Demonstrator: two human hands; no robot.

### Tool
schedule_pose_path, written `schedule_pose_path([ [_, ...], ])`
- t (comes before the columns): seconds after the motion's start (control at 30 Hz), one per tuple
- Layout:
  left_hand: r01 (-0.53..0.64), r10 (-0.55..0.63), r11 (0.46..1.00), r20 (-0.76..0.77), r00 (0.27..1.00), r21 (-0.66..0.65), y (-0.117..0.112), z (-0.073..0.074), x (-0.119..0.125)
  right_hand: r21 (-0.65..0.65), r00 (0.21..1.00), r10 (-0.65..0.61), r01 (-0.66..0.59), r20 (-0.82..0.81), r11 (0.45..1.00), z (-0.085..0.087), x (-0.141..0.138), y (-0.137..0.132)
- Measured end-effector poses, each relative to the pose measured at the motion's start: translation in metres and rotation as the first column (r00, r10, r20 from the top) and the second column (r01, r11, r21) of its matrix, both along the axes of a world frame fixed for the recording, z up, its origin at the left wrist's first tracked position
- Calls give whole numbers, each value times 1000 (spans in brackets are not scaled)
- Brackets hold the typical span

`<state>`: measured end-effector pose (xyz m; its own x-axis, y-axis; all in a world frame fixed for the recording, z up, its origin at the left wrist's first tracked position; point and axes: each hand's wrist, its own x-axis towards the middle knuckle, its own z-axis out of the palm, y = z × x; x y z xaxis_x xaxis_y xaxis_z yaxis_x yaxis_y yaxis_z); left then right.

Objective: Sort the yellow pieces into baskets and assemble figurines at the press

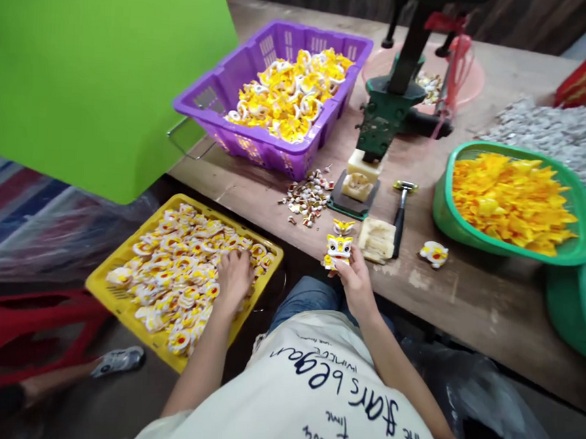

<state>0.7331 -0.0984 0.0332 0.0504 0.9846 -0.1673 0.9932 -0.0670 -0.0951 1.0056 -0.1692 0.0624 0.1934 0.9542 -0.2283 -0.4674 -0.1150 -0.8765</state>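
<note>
My right hand (357,283) pinches a small yellow-and-white lion-dance figurine (339,248) at the table's front edge, its face turned up. A yellow pronged piece (343,227) shows just above the figurine's head; I cannot tell whether they touch. My left hand (235,274) reaches down into the yellow basket (97,288), among many white-and-yellow plastic pieces (172,275) with red spots. Its fingers bend downward and their tips are hidden among the pieces. Right of the figurine lie a cream mould block (376,240) and a black-handled tool (400,218).
A green press (382,109) stands over another cream block (357,185). Small parts (310,195) are heaped beside it. A purple basket (191,106) holds yellow-and-white pieces; a green basket (443,217) holds yellow ones. One loose piece (434,253) lies at right. A person's shoe (118,361) shows lower left.
</note>
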Motion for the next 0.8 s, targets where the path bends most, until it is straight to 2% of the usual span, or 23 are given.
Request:
schedule_pose_path([
  [0.07, 3, -6, 999, 59, 998, 47, 2, 14, 10, 35, 995, -68, 66, 70, 997, 2, 7, -4],
  [0.13, 12, -49, 992, 291, 956, 125, 3, 32, 32, 91, 969, -149, 133, 197, 987, 4, 13, -9],
  [0.17, 26, -91, 989, 460, 883, 146, 2, 42, 48, 120, 937, -197, 169, 289, 978, 6, 16, -12],
  [0.2, 58, -131, 989, 638, 759, 134, 1, 52, 67, 151, 883, -248, 203, 399, 967, 8, 18, -15],
  [0.23, 116, -143, 989, 799, 585, 92, -2, 59, 89, 186, 803, -298, 234, 517, 954, 10, 19, -18],
  [0.27, 202, -106, 979, 916, 387, 28, -6, 65, 112, 226, 701, -340, 253, 627, 941, 12, 21, -20],
  [0.33, 381, 87, 920, 996, 31, -93, -16, 70, 161, 308, 490, -385, 234, 782, 922, 19, 24, -23],
  [0.37, 412, 190, 901, 977, -93, -135, -20, 69, 185, 335, 406, -389, 201, 827, 921, 23, 26, -25],
  [0.4, 414, 275, 893, 943, -187, -179, -24, 67, 206, 345, 342, -381, 165, 859, 924, 27, 30, -27],
  [0.47, 383, 408, 882, 853, -324, -276, -26, 61, 240, 333, 263, -356, 130, 897, 934, 36, 41, -31],
  [0.53, 395, 533, 835, 739, -412, -383, -22, 57, 263, 334, 215, -368, 179, 904, 925, 40, 59, -36],
  [0.57, 424, 595, 797, 677, -433, -429, -19, 57, 271, 351, 198, -396, 230, 897, 908, 40, 70, -38],
  [0.67, 514, 735, 676, 532, -419, -528, -8, 64, 285, 386, 100, -459, 404, 883, 830, 26, 106, -37],
  [0.73, 568, 796, 604, 471, -382, -559, -4, 71, 291, 308, 30, -365, 472, 931, 826, 11, 126, -33],
  [0.8, 614, 830, 554, 432, -353, -563, -2, 76, 296, 180, 7, -208, 468, 978, 865, -3, 141, -29],
])
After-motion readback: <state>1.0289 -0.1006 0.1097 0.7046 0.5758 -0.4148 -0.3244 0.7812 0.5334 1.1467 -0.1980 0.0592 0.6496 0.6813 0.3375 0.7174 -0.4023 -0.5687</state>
